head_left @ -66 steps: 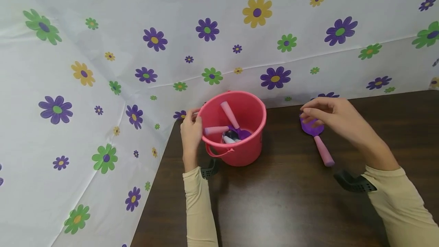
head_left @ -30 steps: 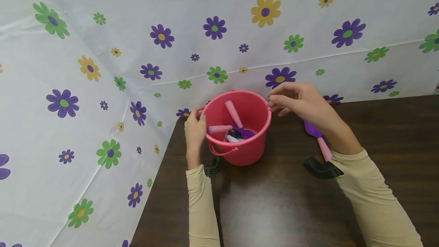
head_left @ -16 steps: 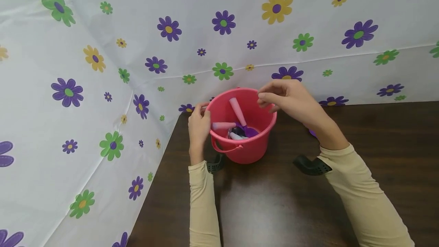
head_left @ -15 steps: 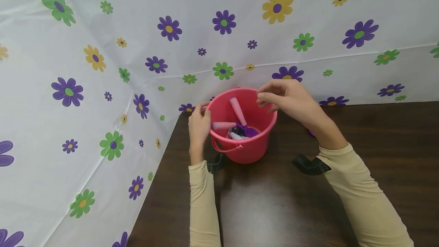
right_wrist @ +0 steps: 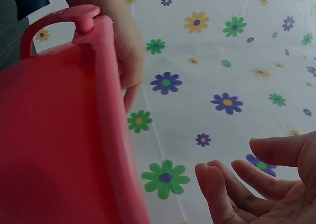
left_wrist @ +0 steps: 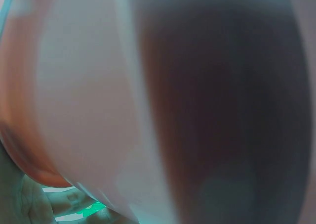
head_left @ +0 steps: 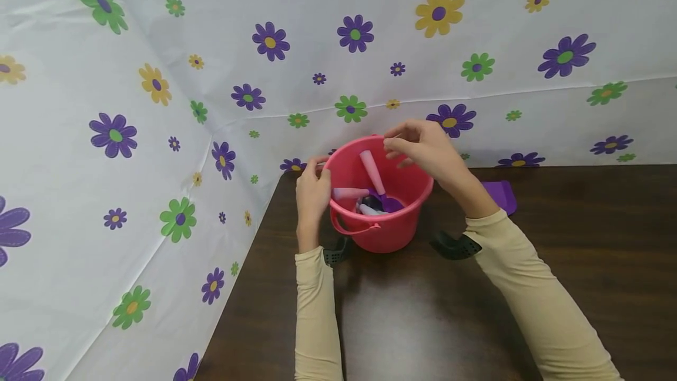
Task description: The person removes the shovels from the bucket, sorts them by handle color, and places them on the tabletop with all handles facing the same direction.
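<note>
A pink bucket (head_left: 388,237) stands on the table near the wall. My left hand (head_left: 313,196) holds its left rim; in the left wrist view the fingers (left_wrist: 69,200) lie against the outside of the bucket, whose wall fills most of that view. Over the bucket's right rear rim hovers my right hand (head_left: 423,147), holding nothing, its thumb and fingers loosely bent and apart in the right wrist view. Inside the bucket lie a pink handle (head_left: 372,172) with a purple head (head_left: 392,203), another pink handle (head_left: 349,193), and a black and whitish item partly hidden by the rim.
On the dark wooden table (head_left: 402,322), right of the bucket, lies a flat purple blade (head_left: 501,196), its handle hidden behind my right forearm. A white flower-printed sheet (head_left: 296,10) covers the walls behind and at left. The bucket's pink carrying handle (head_left: 351,231) hangs at its front.
My right hand has moved left from above the purple-bladed tool to the bucket's rim, holding nothing. The left hand stays at the bucket; the view has turned slightly.
</note>
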{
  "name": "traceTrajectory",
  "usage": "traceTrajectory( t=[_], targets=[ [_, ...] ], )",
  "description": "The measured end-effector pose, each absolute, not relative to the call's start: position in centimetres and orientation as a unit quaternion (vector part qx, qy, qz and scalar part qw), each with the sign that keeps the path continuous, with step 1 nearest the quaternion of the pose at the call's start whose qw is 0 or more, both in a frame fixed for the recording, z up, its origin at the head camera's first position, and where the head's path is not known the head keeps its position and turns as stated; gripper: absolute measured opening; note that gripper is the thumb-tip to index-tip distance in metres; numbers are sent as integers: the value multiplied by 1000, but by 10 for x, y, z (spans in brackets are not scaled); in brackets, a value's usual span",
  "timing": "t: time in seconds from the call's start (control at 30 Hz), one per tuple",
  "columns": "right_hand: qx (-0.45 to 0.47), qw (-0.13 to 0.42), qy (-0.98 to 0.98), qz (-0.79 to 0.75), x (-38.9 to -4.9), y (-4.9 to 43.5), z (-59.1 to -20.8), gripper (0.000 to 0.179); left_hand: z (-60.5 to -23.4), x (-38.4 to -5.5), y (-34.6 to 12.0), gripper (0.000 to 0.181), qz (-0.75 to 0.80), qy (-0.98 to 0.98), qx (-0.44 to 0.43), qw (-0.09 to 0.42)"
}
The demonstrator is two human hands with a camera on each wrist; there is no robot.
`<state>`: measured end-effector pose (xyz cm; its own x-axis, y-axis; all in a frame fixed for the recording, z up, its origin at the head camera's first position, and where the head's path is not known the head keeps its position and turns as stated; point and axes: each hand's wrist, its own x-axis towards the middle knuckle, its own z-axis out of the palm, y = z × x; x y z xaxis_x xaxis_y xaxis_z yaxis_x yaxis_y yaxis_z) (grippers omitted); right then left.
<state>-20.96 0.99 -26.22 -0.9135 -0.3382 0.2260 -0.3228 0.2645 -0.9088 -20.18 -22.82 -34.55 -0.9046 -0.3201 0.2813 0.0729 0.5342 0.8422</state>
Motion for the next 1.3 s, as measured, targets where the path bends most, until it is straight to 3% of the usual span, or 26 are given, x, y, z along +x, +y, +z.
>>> traceTrajectory(
  t=[0.83, 1.3],
  targets=[
    [-150, 117, 827, -529, -254, -28, -287, 40, -345, -202, -229, 37, -466, -858, 75, 203],
    [-135, 151, 851, -484, -267, -36, -304, 46, -345, -202, -230, 38, -465, -857, 69, 209]
  ],
)
